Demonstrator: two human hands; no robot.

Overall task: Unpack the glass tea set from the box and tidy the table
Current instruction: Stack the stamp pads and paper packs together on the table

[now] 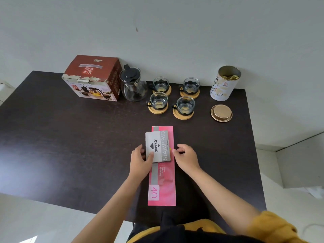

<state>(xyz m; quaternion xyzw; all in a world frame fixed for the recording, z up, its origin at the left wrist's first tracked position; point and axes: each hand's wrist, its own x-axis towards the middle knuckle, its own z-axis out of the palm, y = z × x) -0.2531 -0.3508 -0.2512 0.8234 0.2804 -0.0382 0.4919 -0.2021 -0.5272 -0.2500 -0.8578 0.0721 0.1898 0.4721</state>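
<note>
A red-brown tea set box stands at the back left of the dark table. Beside it is a glass teapot with a black lid. Several glass cups sit on round wooden coasters to its right. Near me, a grey stamp pad box lies on a long pink packet. My left hand grips the stamp pad box at its left edge, thumb on top. My right hand rests at the pink packet's right edge, fingers curled and touching it.
An open white tea tin stands at the back right, its gold lid lying in front of it. A pale wall runs behind the table. The table's right edge is close to the tin and lid.
</note>
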